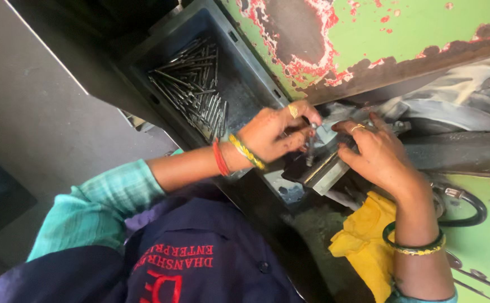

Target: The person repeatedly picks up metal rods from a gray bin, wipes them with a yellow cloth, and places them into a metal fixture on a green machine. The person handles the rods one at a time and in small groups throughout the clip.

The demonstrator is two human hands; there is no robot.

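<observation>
My left hand [276,133] pinches a thin metal pin [310,150] upright over a small metal fixture [323,168] on the machine. My right hand [375,151] rests on the other side of the same fixture, fingers pressed on its top. The pin stands between the two hands. Just left of my left wrist sits a dark metal tray [239,84] holding several loose pins [197,90] like it. Both wrists wear bangles and both hands wear a ring.
A green machine body [424,28] with flaked, rusty paint rises behind the hands. A yellow cloth [363,235] lies below my right forearm. A dark curved handle [469,207] sticks out at the right. Grey floor [31,123] shows at the left.
</observation>
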